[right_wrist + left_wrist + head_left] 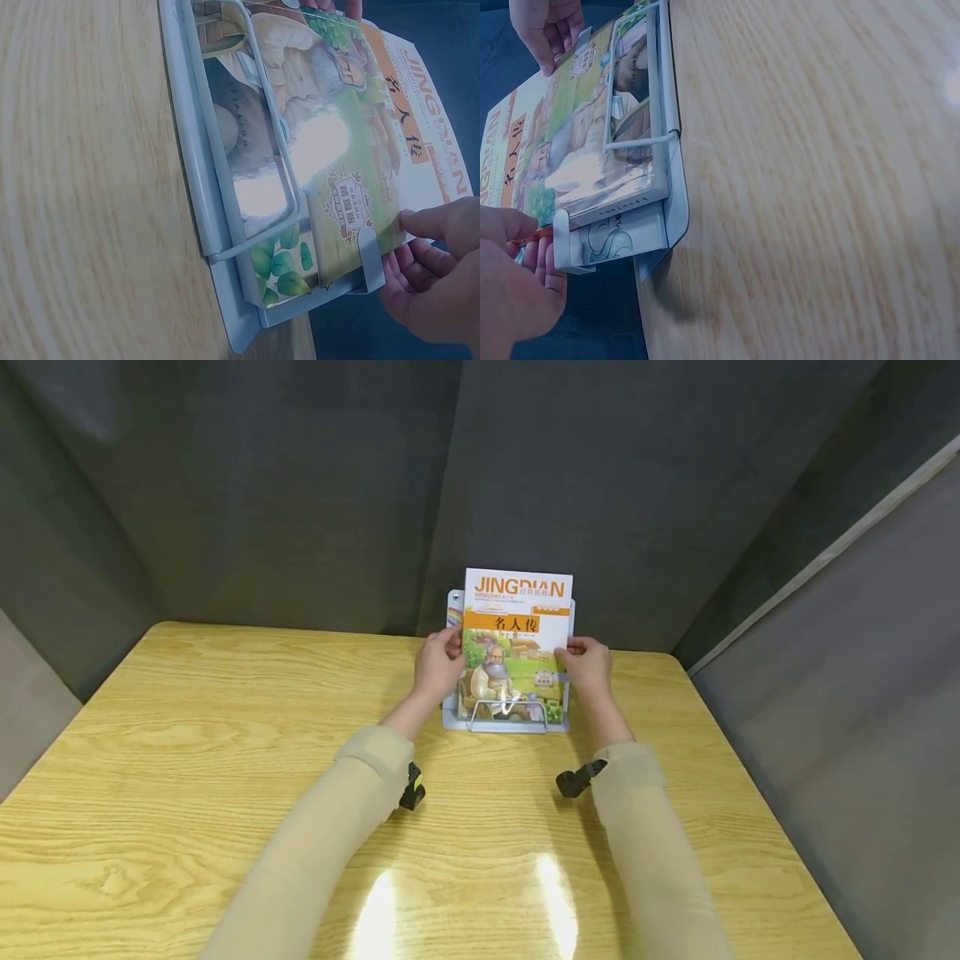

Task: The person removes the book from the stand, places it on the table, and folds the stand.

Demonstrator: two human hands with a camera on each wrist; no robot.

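Note:
A book with an old bearded man and orange lettering on its cover leans upright on a pale blue metal book stand. My left hand grips the book's left edge, thumb at the cover side and fingers curled behind. On the opposite edge my right hand pinches the book, its thumb on the cover. The stand's wire holder crosses the lower cover. A small side clip of the stand sits beside the left fingers, and another clip lies near the right hand.
The stand is near the back edge of a wood-grain table. Dark grey curtain hangs right behind it, and a lighter grey panel rises on the right. Small black wrist cameras hang under both sleeves.

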